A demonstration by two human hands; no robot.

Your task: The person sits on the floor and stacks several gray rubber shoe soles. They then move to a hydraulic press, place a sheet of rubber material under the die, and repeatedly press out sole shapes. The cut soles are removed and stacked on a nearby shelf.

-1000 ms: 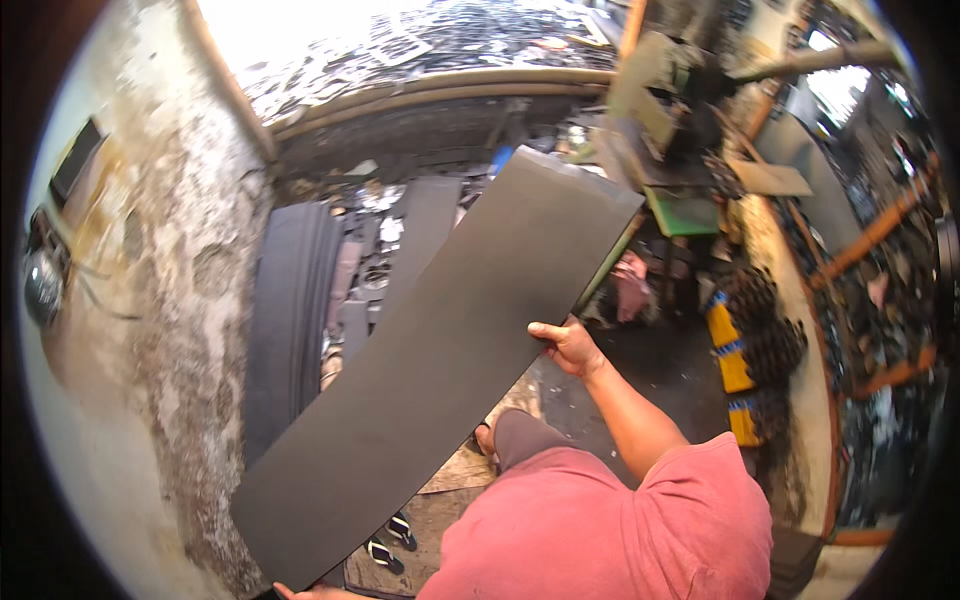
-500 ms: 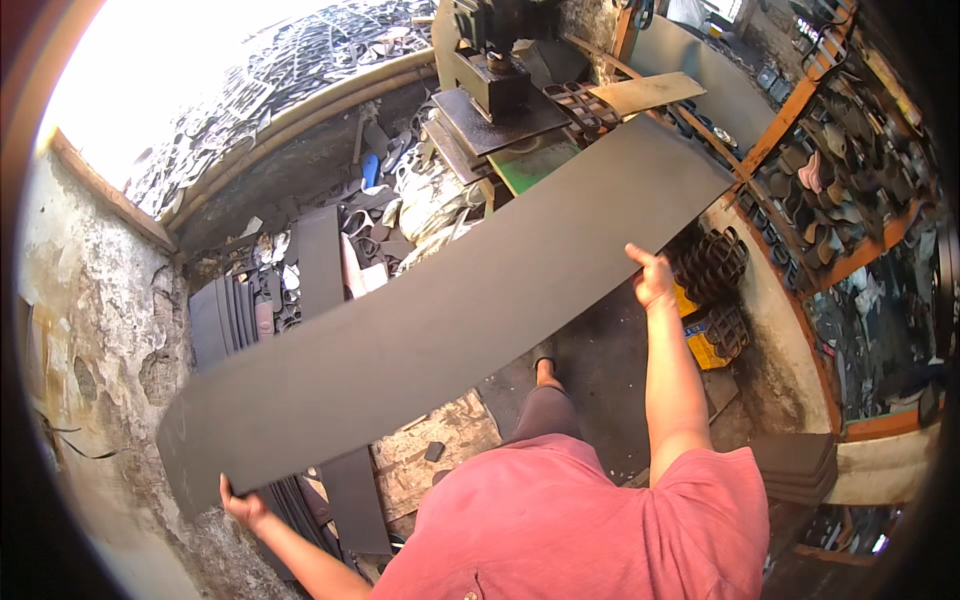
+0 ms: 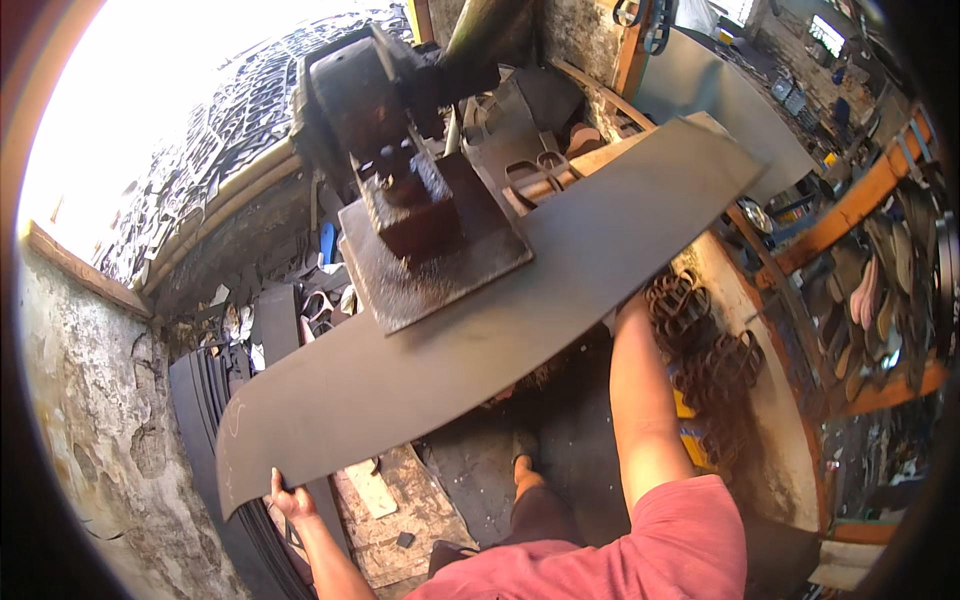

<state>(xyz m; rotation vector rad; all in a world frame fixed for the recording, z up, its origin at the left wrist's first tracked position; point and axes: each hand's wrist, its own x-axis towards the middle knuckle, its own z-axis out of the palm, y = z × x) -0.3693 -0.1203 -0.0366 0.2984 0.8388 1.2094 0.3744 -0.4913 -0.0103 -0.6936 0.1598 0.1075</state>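
A long dark grey sheet, foam or rubber by its look (image 3: 450, 355), stretches slantwise from the lower left to the upper right. Its middle passes beneath the square metal plate (image 3: 440, 270) of a heavy press (image 3: 375, 120). Pale scrawled marks show at its left end. My left hand (image 3: 293, 502) grips the near edge there, thumb on top and fingers partly underneath. Farther right, my right hand (image 3: 622, 312) is at the near edge, holding it from below, with its fingers hidden by the sheet.
Left of me stand stacked dark sheets (image 3: 205, 400) by a stained wall (image 3: 110, 400). Strappy dark cut pieces (image 3: 690, 310) hang or lie at the right. A wooden rack (image 3: 850, 220) holds sole-shaped pieces. A worn board (image 3: 400, 525) lies on the floor.
The sheet has moved forward with both hands, and its middle is now under the press plate. My right hand has gone from thumb-on-top to mostly hidden beneath the edge. The press appears closer.
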